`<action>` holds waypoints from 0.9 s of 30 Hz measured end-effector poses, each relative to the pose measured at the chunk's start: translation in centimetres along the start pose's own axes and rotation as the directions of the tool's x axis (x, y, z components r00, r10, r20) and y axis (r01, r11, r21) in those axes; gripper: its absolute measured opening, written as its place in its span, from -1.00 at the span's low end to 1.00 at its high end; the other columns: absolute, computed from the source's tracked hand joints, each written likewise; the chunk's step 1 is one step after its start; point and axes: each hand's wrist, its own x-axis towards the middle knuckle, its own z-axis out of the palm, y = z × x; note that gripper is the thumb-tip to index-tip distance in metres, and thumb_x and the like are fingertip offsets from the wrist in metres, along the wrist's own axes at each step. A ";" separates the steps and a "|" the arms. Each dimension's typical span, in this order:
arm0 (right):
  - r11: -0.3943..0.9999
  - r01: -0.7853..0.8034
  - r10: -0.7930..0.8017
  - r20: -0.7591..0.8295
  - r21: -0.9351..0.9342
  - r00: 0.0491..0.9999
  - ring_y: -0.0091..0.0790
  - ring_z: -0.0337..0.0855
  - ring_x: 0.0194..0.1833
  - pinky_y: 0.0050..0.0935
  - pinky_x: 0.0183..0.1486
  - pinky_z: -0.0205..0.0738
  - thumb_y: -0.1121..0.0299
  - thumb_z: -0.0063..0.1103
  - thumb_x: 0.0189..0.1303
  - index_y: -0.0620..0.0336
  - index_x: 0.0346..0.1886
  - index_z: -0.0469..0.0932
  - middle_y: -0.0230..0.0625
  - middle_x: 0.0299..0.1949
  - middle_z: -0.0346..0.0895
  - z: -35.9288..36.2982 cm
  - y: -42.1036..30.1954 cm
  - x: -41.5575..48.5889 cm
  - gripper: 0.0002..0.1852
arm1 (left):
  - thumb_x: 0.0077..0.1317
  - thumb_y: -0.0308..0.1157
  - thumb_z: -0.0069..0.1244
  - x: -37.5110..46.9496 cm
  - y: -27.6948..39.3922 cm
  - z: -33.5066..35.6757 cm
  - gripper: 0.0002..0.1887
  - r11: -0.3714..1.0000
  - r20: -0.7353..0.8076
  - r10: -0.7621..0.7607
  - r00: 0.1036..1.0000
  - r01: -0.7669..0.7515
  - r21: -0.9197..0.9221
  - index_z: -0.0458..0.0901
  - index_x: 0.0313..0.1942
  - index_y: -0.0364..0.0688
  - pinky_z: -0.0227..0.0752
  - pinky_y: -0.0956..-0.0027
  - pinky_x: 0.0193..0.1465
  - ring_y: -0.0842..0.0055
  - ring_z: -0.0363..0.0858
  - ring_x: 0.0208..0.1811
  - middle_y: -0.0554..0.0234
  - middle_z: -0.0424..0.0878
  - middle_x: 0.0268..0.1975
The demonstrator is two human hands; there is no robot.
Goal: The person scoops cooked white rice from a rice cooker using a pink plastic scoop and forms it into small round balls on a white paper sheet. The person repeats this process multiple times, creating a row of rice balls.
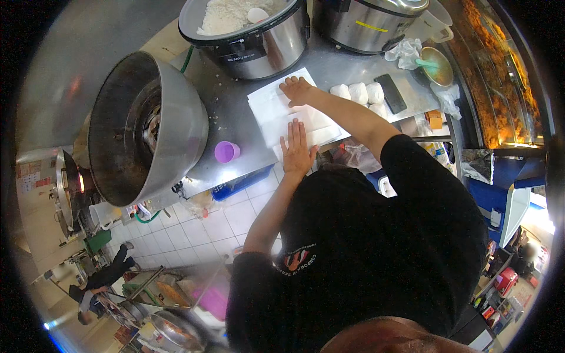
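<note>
A stack of white paper sheets (pixel 270 121) lies on the steel worktop (pixel 247 99) before me. My left hand (pixel 296 154) rests on its near part, palm down, with the fingers extended and the thumb apart. Farther up the sheets, my right hand (pixel 298 90) presses down with spread, slightly bent fingers. Neither hand grips anything. Beside my right forearm sit several small white wrapped bundles (pixel 358 93), partly hidden by the arm. A dark smartphone (pixel 391 93) lies against them on the right.
Beyond the paper stands an open cooker of white rice (pixel 240 17) with a scoop; a second cooker (pixel 366 24) is beside it. A large metal drum-shaped vessel (pixel 183 114) and purple cup (pixel 227 152) stand left. At right are a bowl (pixel 442 73) and glass food case (pixel 499 75).
</note>
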 end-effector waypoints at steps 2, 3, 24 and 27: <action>0.996 0.088 -0.086 0.078 -0.027 0.993 0.09 0.47 0.41 0.09 0.35 0.44 0.13 0.64 0.08 0.19 0.33 0.47 0.01 0.31 0.43 -0.5 0.8 0.3 -0.22 | 0.47 0.12 0.05 0.4 0.2 -0.1 0.00 1.000 0.002 -0.002 1.000 0.002 0.005 0.02 0.69 -0.30 -0.02 -0.35 0.63 0.08 -0.08 0.79 -0.04 -0.08 0.78; 0.989 0.146 -0.140 0.118 -0.040 0.983 0.10 0.47 0.41 0.09 0.35 0.43 0.15 0.63 0.09 0.19 0.32 0.46 0.01 0.31 0.43 -0.9 0.6 0.6 -0.24 | 0.47 0.12 0.06 0.4 0.1 0.0 0.00 1.000 -0.004 -0.009 1.000 0.009 0.004 0.01 0.69 -0.30 -0.02 -0.36 0.63 0.08 -0.08 0.79 -0.04 -0.08 0.78; 0.984 0.146 -0.159 0.136 0.106 0.978 -0.08 0.67 0.31 0.10 0.28 0.44 0.11 0.37 0.14 0.17 0.20 0.63 -0.14 0.21 0.71 -2.6 0.0 1.6 -0.43 | 0.43 0.08 0.14 0.3 0.7 0.1 0.07 0.997 0.051 -0.048 0.998 0.051 -0.057 -0.05 0.70 -0.31 -0.15 -0.37 0.68 0.12 -0.18 0.81 -0.03 -0.15 0.79; 0.983 0.158 -0.177 0.268 0.093 0.947 -0.03 0.66 0.30 0.05 0.31 0.47 0.04 0.43 0.10 0.16 0.22 0.63 -0.13 0.24 0.70 -4.1 -0.4 1.9 -0.37 | 0.43 0.07 0.13 0.2 0.3 0.2 0.06 0.997 0.028 -0.051 0.998 0.053 -0.057 -0.05 0.70 -0.30 -0.14 -0.35 0.68 0.13 -0.17 0.81 -0.01 -0.14 0.79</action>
